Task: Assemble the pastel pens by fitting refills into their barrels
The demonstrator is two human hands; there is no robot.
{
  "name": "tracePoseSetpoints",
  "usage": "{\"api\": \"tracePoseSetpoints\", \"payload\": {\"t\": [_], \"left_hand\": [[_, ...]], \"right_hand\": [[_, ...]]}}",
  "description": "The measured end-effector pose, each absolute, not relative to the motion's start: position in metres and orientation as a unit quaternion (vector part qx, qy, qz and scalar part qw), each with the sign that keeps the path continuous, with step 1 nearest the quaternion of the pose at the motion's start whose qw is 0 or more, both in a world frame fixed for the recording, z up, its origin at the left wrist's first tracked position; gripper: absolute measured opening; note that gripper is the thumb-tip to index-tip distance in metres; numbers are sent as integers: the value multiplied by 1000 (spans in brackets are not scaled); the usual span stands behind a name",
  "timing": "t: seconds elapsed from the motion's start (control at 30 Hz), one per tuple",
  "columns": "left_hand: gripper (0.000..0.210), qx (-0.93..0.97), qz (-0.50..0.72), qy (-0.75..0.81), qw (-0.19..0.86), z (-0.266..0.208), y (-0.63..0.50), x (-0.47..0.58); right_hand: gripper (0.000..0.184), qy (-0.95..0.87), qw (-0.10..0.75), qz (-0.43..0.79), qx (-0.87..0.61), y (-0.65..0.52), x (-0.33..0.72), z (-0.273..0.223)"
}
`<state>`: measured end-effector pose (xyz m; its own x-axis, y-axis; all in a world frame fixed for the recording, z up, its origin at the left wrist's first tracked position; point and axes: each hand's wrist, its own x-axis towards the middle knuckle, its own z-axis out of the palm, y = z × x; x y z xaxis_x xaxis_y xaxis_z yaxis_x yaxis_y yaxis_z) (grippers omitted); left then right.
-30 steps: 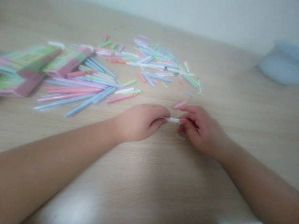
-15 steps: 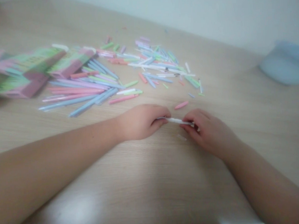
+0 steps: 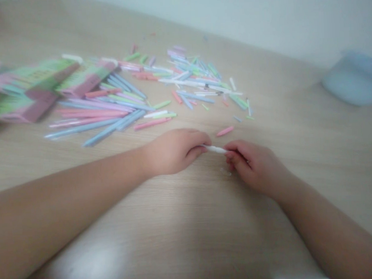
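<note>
A slim white pen [image 3: 216, 149] spans the gap between my two hands, just above the table. My left hand [image 3: 182, 150] is closed around its left end, which the fingers hide. My right hand [image 3: 251, 165] pinches the right end between thumb and fingers. Beyond the pen lies a pink pen cap [image 3: 225, 131]. A small clear piece [image 3: 226, 172], too blurred to name, rests on the table beside my right fingertips.
Several pink-and-green boxes [image 3: 87, 78] lie at the left. In front of them are pastel pens [image 3: 111, 126]. Farther back, pen parts [image 3: 196, 81] in white, blue, green and pink are scattered. A pale blue object [image 3: 352, 78] stands at the far right, by the wall.
My right hand has turned slightly, its fingers curling lower around the pen's right end. My left hand keeps its grip, with hardly any shift.
</note>
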<state>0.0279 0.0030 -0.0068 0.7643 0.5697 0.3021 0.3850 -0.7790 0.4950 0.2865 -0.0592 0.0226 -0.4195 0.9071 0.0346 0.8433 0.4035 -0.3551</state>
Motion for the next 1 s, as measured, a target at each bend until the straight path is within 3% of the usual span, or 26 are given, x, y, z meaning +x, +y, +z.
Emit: {"api": "tracePoseSetpoints", "payload": {"t": [0.1, 0.5, 0.6, 0.8, 0.87, 1.0], "left_hand": [[28, 917, 222, 259, 207, -6, 3, 28], [26, 915, 223, 255, 219, -6, 3, 27], [26, 920, 221, 247, 212, -5, 2, 27], [27, 928, 214, 230, 203, -4, 0, 28], [28, 923, 217, 240, 206, -4, 0, 28], [27, 918, 218, 250, 218, -6, 1, 28]], "right_hand": [[22, -827, 113, 156, -528, -59, 288, 23], [29, -871, 62, -34, -487, -60, 284, 18], [31, -862, 52, 22, -504, -60, 282, 20], [45, -775, 108, 287, -553, -58, 282, 25], [36, -787, 121, 243, -555, -59, 282, 24], [28, -859, 79, 16, -506, -62, 281, 19]]}}
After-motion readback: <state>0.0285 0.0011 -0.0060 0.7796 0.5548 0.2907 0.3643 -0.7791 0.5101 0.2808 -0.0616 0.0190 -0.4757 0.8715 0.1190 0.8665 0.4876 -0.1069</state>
